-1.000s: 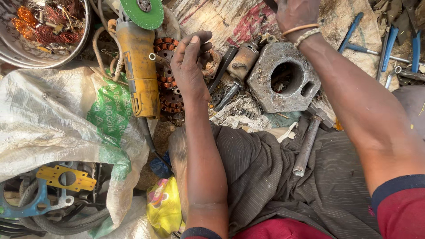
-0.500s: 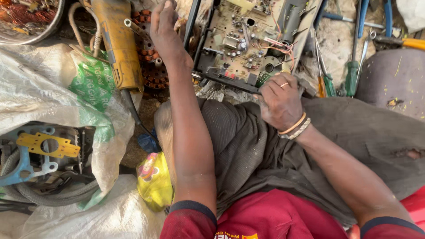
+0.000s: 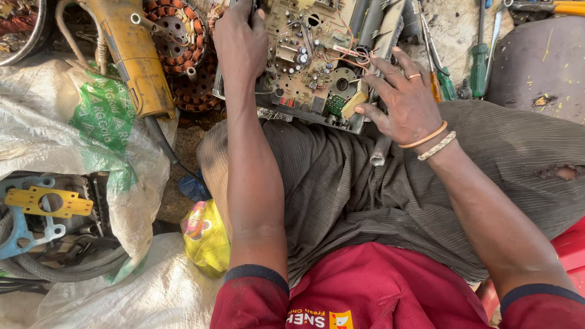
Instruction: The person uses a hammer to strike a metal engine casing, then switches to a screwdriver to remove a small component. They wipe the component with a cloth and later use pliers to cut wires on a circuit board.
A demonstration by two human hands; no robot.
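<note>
A brown circuit board [image 3: 308, 58] crowded with small parts and wires rests against my knees at the top middle. My left hand [image 3: 239, 42] grips its left edge, fingers curled over the rim. My right hand [image 3: 402, 97], with a ring and two wrist bands, lies on the board's lower right corner with the fingers spread over it. A grey metal rod [image 3: 379, 149] pokes out under that hand, on my dark striped trousers [image 3: 365, 195].
A yellow angle grinder [image 3: 135, 58] lies beside copper-wound motor stators [image 3: 183, 36] at top left. White sacks [image 3: 67, 122] cover the left, with a yellow and blue metal bracket [image 3: 42, 204] and hoses. Screwdrivers [image 3: 481, 55] lie at top right. A yellow bag [image 3: 207, 237] sits by my thigh.
The view has shifted from a grey metal housing to the circuit board. My right hand came down from the top and now rests on the board's right corner; my left hand took its left edge.
</note>
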